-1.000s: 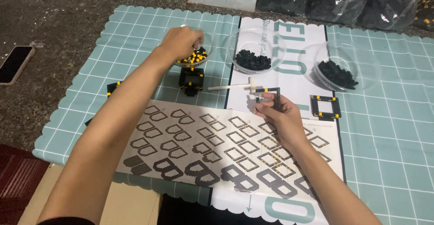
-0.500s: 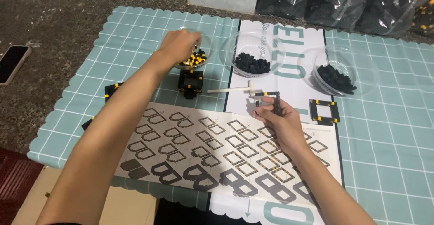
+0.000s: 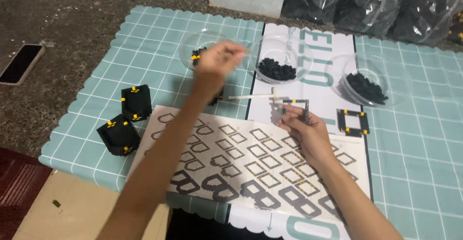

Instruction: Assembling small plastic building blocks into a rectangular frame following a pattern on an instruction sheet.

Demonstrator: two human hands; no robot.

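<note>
The left hand (image 3: 219,59) hovers blurred with fingers pinched together above a clear plastic bowl (image 3: 193,47) of yellow and black bits; whether it grips a piece I cannot tell. The right hand (image 3: 306,134) pinches a thin black square frame (image 3: 296,109) on the printed instruction sheet (image 3: 251,158), beside a white mallet (image 3: 255,96). Two further clear bowls (image 3: 277,64) hold black pieces.

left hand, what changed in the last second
The left hand has lifted out of the clear bowl of yellow and black bits and drawn back, fingers pinched; anything held is blurred. The right hand still holds the black square frame on the sheet.
</note>
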